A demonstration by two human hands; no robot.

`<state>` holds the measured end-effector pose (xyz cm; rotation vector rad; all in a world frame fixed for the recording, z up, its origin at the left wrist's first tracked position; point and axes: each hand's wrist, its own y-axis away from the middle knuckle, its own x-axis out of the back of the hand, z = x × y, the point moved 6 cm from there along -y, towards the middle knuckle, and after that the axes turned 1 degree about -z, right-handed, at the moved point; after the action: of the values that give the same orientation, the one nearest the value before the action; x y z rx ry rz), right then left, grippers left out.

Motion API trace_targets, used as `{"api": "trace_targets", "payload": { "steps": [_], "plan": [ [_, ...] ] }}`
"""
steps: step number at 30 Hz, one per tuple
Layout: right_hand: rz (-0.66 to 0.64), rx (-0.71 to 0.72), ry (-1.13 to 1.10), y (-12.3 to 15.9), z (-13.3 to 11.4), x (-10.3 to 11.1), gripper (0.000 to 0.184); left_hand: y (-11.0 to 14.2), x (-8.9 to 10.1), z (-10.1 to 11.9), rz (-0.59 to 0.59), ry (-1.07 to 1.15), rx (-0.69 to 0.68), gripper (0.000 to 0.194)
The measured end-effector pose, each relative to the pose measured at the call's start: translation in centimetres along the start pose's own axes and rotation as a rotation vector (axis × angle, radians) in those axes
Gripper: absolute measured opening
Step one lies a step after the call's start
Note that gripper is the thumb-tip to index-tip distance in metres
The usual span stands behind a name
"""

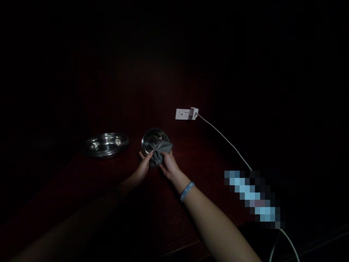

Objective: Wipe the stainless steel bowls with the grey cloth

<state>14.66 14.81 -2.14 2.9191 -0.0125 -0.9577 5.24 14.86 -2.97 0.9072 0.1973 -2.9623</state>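
Blue wristband (187,191), left hand (143,168) gripping metal bowl (150,141), right hand (169,164) pinching gray cloth (160,153) against its rim, dark red desk (174,214)

No legible text. Wristband (187,191), just below and right of frame center, has pale markings, too small to read. Pixelated patch, lower right: unreadable.

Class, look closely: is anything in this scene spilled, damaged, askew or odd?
Nothing plainly stands out. The bowl is tilted, but left hand and right hand hold it with a grey cloth. The metal dishes sit stacked. Shadow may hide flaws.
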Motion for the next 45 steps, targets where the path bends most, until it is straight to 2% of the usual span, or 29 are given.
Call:
{"api": "trace_targets", "payload": {
  "steps": [3,8,13,17,20,23,27,32,36,39,45],
  "plan": [
    [0.073,0.130,0.143,-0.8,-1.3,1.1,0.036,0.2,0.4,0.3,0.085,0.001,-0.029,0.038],
    [0.073,0.425,0.471,-1.2,-4.5,1.9,0.034,0.6,-0.1,1.1,0.010,0.008,-0.046,0.032],
    [0.030,0.520,0.687,0.0,-5.9,1.2,0.039,0.6,0.2,1.7,0.019,0.053,-0.020,0.032],
    [-0.067,0.525,0.733,0.8,-5.8,0.5,0.041,0.4,1.0,2.4,0.052,0.064,-0.070,0.036],
    [-0.110,0.517,0.717,0.9,-5.6,0.3,0.039,0.5,0.9,2.7,0.023,0.110,-0.074,0.035],
    [-0.077,0.486,0.676,0.7,-5.3,0.5,0.037,0.7,0.2,2.8,-0.023,0.176,-0.043,0.036],
    [-0.001,0.405,0.581,0.0,-4.0,1.0,0.036,0.9,-0.7,2.8,-0.070,0.223,0.010,0.046],
    [0.023,0.332,0.297,-0.3,-2.1,0.9,0.035,1.1,-1.1,2.2,-0.087,0.210,0.019,0.055],
    [0.028,0.243,0.103,0.1,-1.1,0.4,0.039,1.2,-0.9,1.5,-0.010,0.158,0.025,0.040],
    [0.066,0.210,0.045,0.3,-0.8,0.4,0.041,1.0,-0.8,0.5,-0.017,0.154,0.057,0.031],
    [0.077,0.185,0.011,-0.2,-0.3,0.7,0.041,0.1,0.3,-1.8,-0.038,0.051,0.121,0.026]
  ]
}}
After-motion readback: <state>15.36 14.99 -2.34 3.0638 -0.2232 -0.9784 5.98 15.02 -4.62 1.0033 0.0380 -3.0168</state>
